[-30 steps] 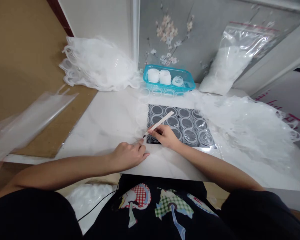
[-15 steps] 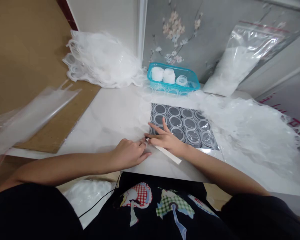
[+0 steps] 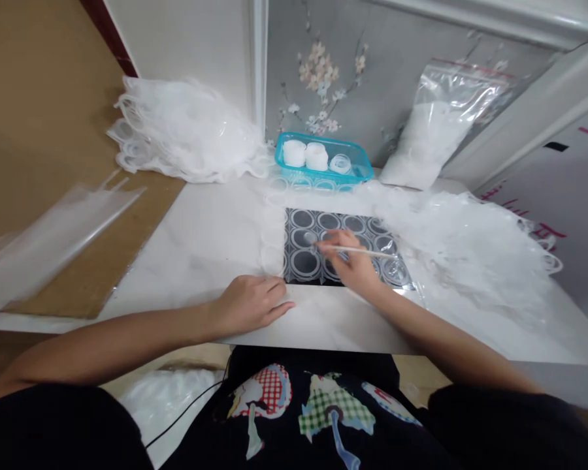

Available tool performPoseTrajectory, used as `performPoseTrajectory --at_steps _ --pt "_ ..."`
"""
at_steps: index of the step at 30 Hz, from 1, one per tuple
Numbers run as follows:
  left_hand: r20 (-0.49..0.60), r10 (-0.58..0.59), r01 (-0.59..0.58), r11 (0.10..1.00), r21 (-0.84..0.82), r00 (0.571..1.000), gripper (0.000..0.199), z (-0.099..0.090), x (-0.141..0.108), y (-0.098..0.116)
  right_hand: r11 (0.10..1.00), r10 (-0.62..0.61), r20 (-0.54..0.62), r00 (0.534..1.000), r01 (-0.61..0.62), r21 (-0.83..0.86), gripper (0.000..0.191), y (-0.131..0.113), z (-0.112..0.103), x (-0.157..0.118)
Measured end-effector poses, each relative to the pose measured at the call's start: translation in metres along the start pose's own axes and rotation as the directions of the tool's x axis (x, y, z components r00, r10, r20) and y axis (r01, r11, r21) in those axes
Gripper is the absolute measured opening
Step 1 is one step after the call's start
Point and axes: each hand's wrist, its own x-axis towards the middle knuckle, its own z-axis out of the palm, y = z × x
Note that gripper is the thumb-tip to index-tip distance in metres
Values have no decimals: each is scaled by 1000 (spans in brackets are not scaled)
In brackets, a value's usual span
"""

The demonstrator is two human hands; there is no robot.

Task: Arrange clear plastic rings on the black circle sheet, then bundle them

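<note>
Head view: right hand (image 3: 357, 269) pinches a pale stick (image 3: 372, 252) over the dark ringed sheet (image 3: 304, 263) on the table (image 3: 215, 228); left hand (image 3: 253, 301), half-curled, rests by the near-left corner, its grip unclear to me.

Right grip (image 3: 350, 261) holding pale stick (image 3: 375, 252) over black sheet (image 3: 316, 281).

stick (image 3: 362, 250): 1 | sheet (image 3: 301, 279): 1 | tray (image 3: 359, 155): 1 | ring stacks (image 3: 316, 157): 3
</note>
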Motion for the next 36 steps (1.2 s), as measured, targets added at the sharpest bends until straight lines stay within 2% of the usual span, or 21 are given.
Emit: performPoseTrajectory --at_steps 3,7,10,23,27,30,33,35,36 --pt "-7 87 -87 996 21 996 44 6 5 3 986 108 129 986 -122 110 17 -5 7 -31" --pt "141 65 -71 997 33 988 48 10 13 8 955 199 181 963 -232 184 22 -6 12 -33" --pt "196 49 -60 997 47 979 49 9 16 9 957 201 190 961 -234 172 21 -5 11 -29" --pt "229 47 -54 998 25 972 50 8 20 11 964 194 197 961 -224 143 23 -5 10 -30" --pt "223 43 -42 999 -7 974 49 8 20 11 987 133 193 972 -148 67 17 -5 9 -33" --pt "212 20 -8 998 -57 977 48 10 20 10 997 -18 221 975 36 -74 14 -9 9 -45" --pt "191 -6 27 994 -105 982 50 10 20 9 944 -185 308 933 256 -207 15 -14 11 -56" --pt "188 -12 34 993 -113 982 48 8 22 9 910 -223 347 911 322 -260 15 -10 9 -49" --pt "198 -11 34 993 -111 980 47 6 23 9 903 -219 334 917 320 -286 15 -6 6 -40"
